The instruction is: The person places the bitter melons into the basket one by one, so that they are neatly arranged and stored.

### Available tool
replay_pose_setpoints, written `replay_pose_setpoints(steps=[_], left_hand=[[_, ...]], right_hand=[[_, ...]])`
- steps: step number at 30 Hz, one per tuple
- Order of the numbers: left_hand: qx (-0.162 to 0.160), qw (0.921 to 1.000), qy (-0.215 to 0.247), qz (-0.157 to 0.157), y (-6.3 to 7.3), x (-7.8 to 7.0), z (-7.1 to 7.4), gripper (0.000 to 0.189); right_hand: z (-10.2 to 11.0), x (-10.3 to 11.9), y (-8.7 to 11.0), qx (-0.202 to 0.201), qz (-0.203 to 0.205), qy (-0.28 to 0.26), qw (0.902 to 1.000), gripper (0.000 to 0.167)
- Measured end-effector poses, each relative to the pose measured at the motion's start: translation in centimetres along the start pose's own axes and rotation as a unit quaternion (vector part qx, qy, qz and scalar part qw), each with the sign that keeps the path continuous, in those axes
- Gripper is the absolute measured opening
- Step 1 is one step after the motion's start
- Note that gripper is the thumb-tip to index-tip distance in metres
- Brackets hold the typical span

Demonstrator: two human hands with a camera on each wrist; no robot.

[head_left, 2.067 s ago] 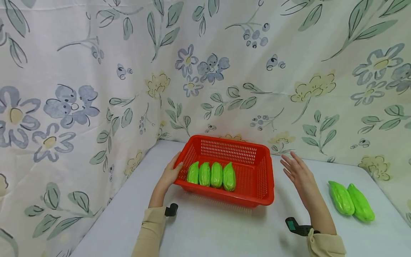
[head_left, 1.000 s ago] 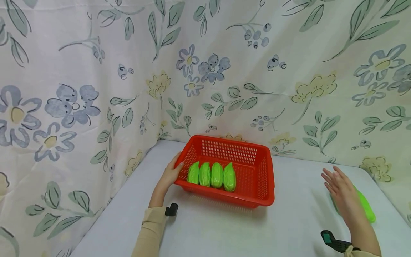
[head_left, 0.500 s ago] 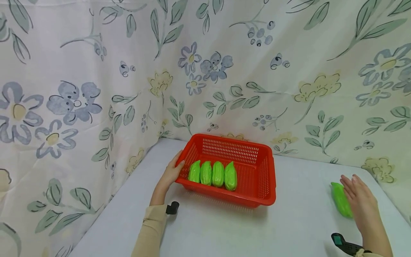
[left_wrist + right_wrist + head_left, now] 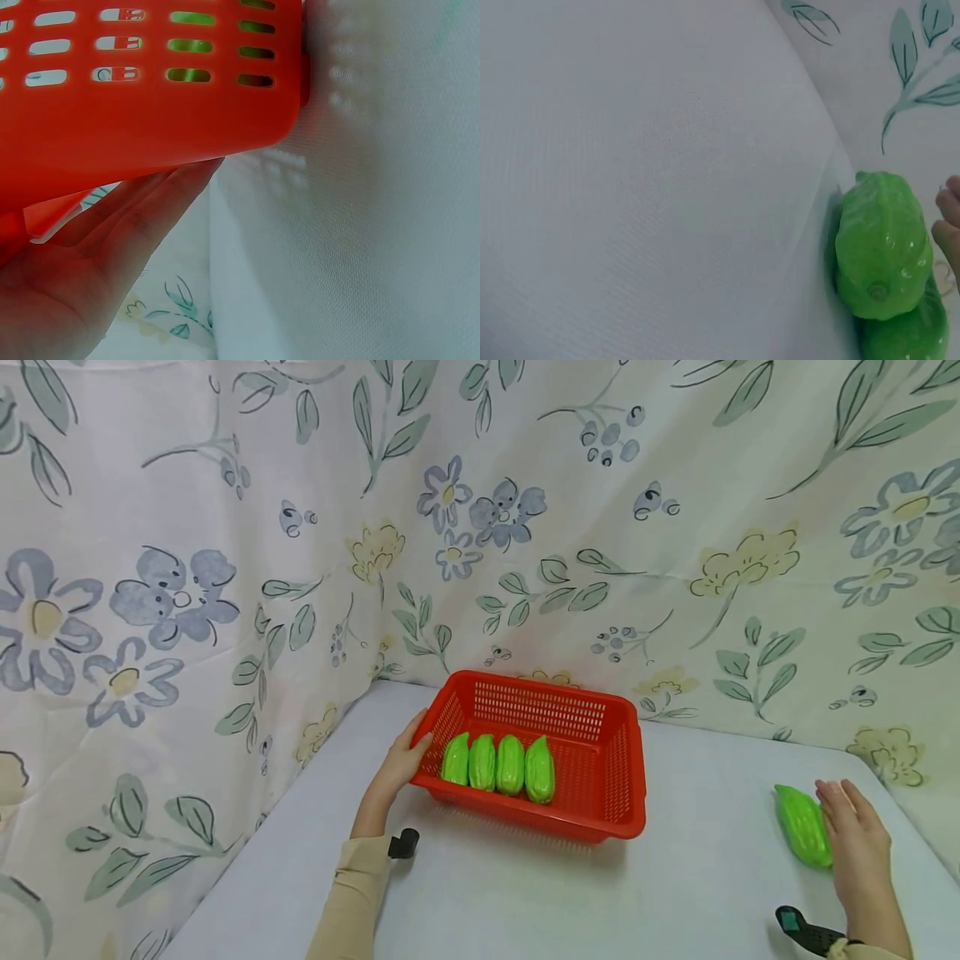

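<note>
My left hand (image 4: 396,768) grips the left rim of a red plastic basket (image 4: 592,827), thumb over the edge. In the left wrist view its fingers (image 4: 142,217) lie along the outside of the basket wall. Four-sided and slotted, the basket holds several shiny green ridged gourds (image 4: 510,766) in a row on its left side. My right hand (image 4: 858,843) is at the far right, fingers extended, over two more gourds; one green gourd (image 4: 804,827) shows beside it, the other is hidden by the hand. In the right wrist view both appear, the nearer gourd (image 4: 885,247) right by the fingertips.
A white-covered table (image 4: 705,827) carries everything. Floral curtain cloth (image 4: 525,527) rises behind the table and along its left side. The basket stands near the back edge, close to the curtain.
My right hand has moved from beside the basket rightward to the two gourds, lately shifting slightly farther right. The left hand stays on the basket rim. The view has shifted slightly.
</note>
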State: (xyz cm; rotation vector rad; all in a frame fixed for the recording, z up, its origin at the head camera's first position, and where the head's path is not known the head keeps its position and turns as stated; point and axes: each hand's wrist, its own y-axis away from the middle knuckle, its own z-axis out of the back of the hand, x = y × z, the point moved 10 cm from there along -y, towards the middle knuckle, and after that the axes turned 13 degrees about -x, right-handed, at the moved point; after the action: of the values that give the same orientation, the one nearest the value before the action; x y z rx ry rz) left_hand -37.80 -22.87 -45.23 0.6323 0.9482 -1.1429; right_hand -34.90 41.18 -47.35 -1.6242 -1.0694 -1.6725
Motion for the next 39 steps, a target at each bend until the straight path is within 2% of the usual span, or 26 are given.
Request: replay_pose_setpoints(steps=[11, 24, 32, 39], left_hand=[[-0.002, 1.0, -0.002, -0.004, 0.0, -0.1, 0.0, 0.057], [-0.002, 1.0, 0.003, -0.004, -0.1, -0.1, 0.0, 0.057], [-0.002, 1.0, 0.003, -0.006, -0.1, -0.1, 0.1, 0.057], [-0.004, 0.9999, 0.005, -0.013, -0.1, -0.1, 0.1, 0.057]], right_hand=[[1.0, -1.4, -0.7, -0.063, -0.052, 0.056, 0.9951, 0.084], [0.6, -1.5, -0.7, -0.064, -0.052, 0.041, 0.9957, 0.084], [0.0, -1.4, 0.0, -0.036, -0.02, 0.052, 0.9978, 0.078], [-0.5, -1.3, 0.3, -0.029, 0.021, 0.133, 0.9904, 0.074]])
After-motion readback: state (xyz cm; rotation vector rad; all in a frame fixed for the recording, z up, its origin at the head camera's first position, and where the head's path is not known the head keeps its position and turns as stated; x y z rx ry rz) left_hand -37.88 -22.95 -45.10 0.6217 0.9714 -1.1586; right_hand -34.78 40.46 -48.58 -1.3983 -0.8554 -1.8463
